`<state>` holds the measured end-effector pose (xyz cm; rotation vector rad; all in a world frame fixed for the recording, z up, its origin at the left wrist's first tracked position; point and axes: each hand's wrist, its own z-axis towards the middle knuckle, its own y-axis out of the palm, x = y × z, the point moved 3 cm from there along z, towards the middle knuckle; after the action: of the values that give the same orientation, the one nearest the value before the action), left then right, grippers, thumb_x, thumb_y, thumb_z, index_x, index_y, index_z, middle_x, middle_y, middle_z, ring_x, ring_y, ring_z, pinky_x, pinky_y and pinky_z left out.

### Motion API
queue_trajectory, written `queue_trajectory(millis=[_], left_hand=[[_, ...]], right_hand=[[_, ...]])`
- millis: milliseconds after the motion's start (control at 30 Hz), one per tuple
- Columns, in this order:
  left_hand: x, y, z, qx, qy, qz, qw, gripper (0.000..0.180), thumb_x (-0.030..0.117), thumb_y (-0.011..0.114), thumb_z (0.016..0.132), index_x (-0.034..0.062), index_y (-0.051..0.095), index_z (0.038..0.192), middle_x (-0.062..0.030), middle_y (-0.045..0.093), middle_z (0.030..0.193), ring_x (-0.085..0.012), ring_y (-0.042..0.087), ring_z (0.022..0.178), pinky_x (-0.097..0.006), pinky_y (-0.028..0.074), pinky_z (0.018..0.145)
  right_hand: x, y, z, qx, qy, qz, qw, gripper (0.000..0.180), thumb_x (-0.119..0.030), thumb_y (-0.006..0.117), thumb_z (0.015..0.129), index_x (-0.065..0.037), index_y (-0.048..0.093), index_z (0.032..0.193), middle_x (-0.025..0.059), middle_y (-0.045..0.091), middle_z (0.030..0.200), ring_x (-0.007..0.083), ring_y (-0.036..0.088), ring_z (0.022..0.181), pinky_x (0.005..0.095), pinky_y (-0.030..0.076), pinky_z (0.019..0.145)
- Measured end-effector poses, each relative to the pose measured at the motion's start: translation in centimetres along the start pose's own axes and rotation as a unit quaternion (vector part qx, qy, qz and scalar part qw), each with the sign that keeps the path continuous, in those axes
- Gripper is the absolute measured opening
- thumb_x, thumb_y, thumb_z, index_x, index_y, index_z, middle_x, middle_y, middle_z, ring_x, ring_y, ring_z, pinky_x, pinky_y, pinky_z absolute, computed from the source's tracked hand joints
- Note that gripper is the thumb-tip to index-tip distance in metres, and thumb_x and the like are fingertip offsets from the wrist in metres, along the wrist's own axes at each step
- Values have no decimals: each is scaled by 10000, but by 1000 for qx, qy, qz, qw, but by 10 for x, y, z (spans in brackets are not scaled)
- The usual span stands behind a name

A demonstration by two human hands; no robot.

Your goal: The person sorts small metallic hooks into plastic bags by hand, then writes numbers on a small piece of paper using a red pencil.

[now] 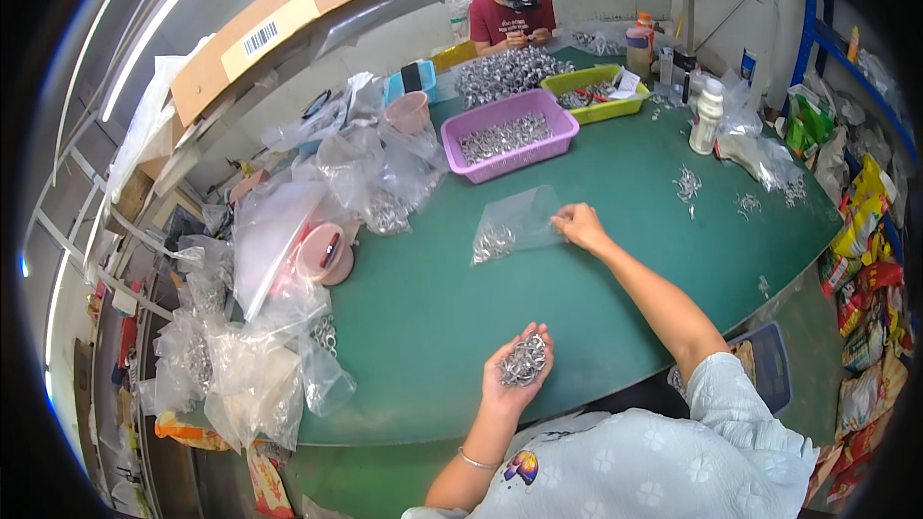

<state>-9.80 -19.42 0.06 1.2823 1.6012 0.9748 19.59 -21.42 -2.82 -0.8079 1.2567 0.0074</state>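
Observation:
My left hand (502,389) is cupped palm up near the table's front edge. A heap of small silvery metal parts (525,361) fills it, with the fingers curled round the heap. Farther forward, my right hand (581,227) pinches the open-looking right end of a clear plastic bag (529,214). The bag lies on the green tabletop (423,327), and more small metal parts (494,244) are gathered at its left end. The exact kind of these parts is too small to make out.
Beyond the bag stands a purple basket (473,171) of metal parts, beside a yellow-green basket (608,111). Filled plastic bags (252,380) and a pink tub (336,269) crowd the left. A white bottle (707,117) stands at the right. Another person (512,19) sits across the table.

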Motion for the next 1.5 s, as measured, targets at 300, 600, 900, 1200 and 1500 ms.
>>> queue_trajectory(millis=[300, 600, 900, 1200, 1500], left_hand=[[1, 65, 73, -56, -41, 24, 997, 353, 55, 477, 805, -30, 468, 1147, -186, 531, 1103, -293, 511, 1015, -383, 448, 859], [1, 74, 126, -35, 49, 12, 998, 330, 54, 432, 809, -32, 451, 1127, -192, 513, 1129, -296, 514, 1027, -409, 448, 887], [6, 52, 135, 20, 165, 52, 985, 350, 73, 405, 818, 5, 440, 1160, -156, 521, 1114, -271, 524, 990, -405, 454, 870], [-2, 59, 139, 85, 324, 98, 937, 405, 175, 405, 921, 7, 339, 1284, -127, 471, 1144, -221, 504, 975, -361, 461, 844], [-7, 65, 145, 98, 412, 87, 902, 283, 205, 425, 920, 6, 404, 1120, -106, 488, 1038, -205, 512, 906, -349, 484, 778]], right_hand=[[-56, -3, -48, 32, -102, -109, 988, 255, -213, 537, 812, -12, 595, 665, 123, 579, 561, 262, 579, 528, 338, 450, 514], [-45, -2, -70, 54, -174, 0, 983, 237, -160, 507, 797, 20, 536, 646, 224, 532, 615, 382, 544, 569, 406, 418, 496], [-37, 4, -84, 32, -98, 104, 989, 199, -122, 532, 832, 49, 589, 747, 196, 501, 551, 109, 415, 463, 330, 373, 455], [-35, 7, -90, 35, -76, 146, 986, 148, -70, 525, 799, 52, 581, 736, 184, 483, 529, 101, 403, 466, 318, 367, 456], [-18, 12, -92, 29, -68, 142, 987, 124, -47, 517, 766, 52, 580, 727, 188, 493, 546, 85, 408, 497, 314, 368, 466]])
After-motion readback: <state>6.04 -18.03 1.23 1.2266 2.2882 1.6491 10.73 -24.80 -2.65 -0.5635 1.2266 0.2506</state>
